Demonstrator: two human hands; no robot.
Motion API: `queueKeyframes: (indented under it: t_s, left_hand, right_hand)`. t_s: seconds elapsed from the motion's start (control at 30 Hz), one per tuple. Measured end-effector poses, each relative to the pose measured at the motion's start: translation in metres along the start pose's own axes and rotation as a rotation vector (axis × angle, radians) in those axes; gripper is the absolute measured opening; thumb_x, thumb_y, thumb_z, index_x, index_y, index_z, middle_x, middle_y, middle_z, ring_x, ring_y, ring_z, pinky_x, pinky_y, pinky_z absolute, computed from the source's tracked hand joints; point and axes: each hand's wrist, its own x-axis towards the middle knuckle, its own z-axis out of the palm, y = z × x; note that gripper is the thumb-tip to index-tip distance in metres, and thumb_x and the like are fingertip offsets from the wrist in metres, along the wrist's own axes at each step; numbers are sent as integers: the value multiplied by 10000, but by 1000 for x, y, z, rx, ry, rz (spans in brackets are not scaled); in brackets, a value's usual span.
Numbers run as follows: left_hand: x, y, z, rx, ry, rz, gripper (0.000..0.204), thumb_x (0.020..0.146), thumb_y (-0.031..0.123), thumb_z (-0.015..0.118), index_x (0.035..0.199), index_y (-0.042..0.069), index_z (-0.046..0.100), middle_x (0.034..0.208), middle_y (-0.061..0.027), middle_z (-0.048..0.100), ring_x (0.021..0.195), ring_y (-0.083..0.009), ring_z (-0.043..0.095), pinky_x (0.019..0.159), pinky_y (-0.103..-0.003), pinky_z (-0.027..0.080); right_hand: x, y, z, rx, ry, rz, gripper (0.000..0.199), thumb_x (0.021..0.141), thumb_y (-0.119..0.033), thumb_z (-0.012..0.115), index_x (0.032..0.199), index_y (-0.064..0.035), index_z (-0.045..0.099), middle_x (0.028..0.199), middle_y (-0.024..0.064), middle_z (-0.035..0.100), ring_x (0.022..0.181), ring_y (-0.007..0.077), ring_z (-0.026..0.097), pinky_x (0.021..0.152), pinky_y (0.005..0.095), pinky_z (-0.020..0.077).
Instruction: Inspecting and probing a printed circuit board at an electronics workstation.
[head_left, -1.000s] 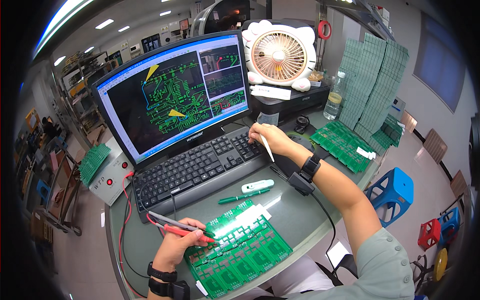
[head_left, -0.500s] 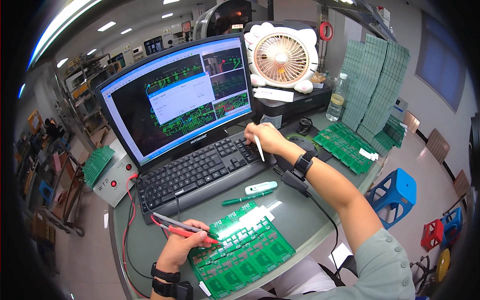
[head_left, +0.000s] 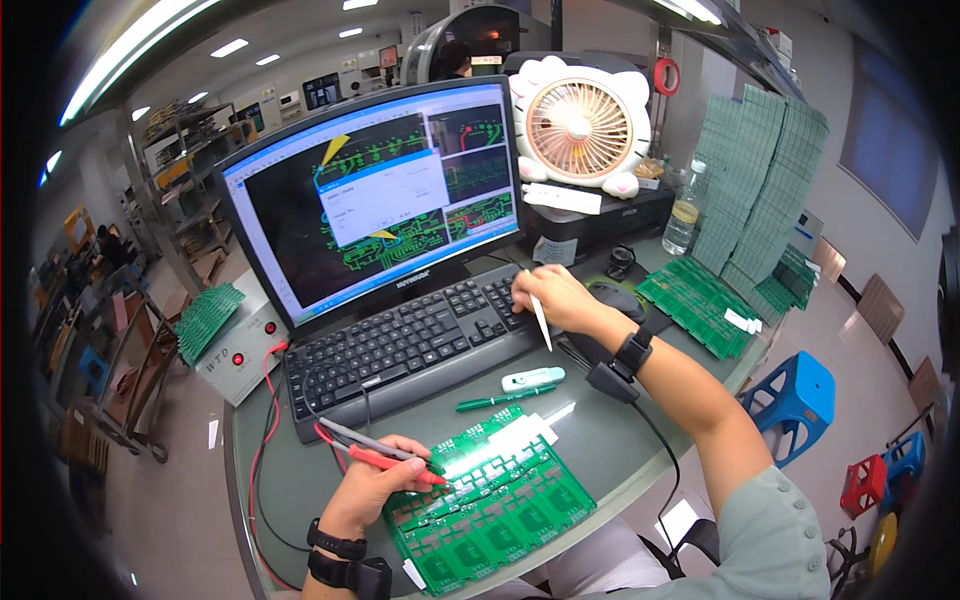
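Observation:
My left hand (head_left: 372, 488) is closed round a red test probe (head_left: 378, 460) and a grey test probe (head_left: 350, 433). Their tips point down at the upper left part of a green circuit board panel (head_left: 500, 545), though actual contact is too fine to see. My right hand (head_left: 562, 300) rests over the number pad end of the black keyboard (head_left: 405, 345). A slim white stick-like tool (head_left: 541, 323), its kind unclear, is held in its fingers and slants down toward me. Beyond the keyboard, the monitor (head_left: 380, 200) shows a circuit layout with a dialog box.
A green pen (head_left: 505, 398) and a pale green-white gadget (head_left: 533, 379) lie behind the panel. More boards (head_left: 700, 305), a bottle (head_left: 684, 215) and a white fan (head_left: 578, 125) stand at the right and back. Left is a grey box (head_left: 240, 350) with test leads.
The whole view has shifted slightly, moving the scene right. Yellow marks now show on the monitor around the dialog box. Both hands keep their places and holds.

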Motion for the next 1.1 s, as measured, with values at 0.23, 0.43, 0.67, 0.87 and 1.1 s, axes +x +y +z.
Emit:
queueKeyframes:
  t_s: [0.23,0.43,0.67,0.87,1.1]
  left_hand:
    - [-3,4,2,27,-6,-2,248,908,183,697,1070,9,627,948,-66,677,864,-139,691,755,-248,569]
    - [-2,4,0,42,-30,-6,258,930,211,672,1076,4,618,884,-60,667,776,-104,662,699,-232,554]
    - [0,7,-3,-79,-12,106,191,952,197,639,1041,37,584,916,-64,624,715,-91,616,642,-243,547]
    - [8,29,-9,-152,16,270,118,937,137,618,991,73,535,953,-57,585,713,-117,611,644,-264,540]
    - [29,23,-14,394,261,532,334,1002,253,429,959,7,651,1048,-117,628,1010,-193,595,878,-341,475]
  right_hand:
    - [1,-3,-7,26,22,191,166,982,-255,512,938,-106,569,788,20,712,903,247,655,862,430,412]
    - [-10,-6,-18,11,164,367,201,978,-253,518,906,-72,568,685,90,696,725,311,695,668,438,497]
    - [-30,-14,-34,285,-13,471,209,990,-230,537,1025,-30,587,858,123,740,849,272,715,762,359,520]
    - [-46,-13,-24,644,262,346,182,1003,-196,543,1047,-24,586,941,95,735,795,98,631,718,265,478]
    - [-60,1,-16,694,366,394,150,994,-154,545,1054,-22,582,934,88,730,824,89,625,757,257,478]
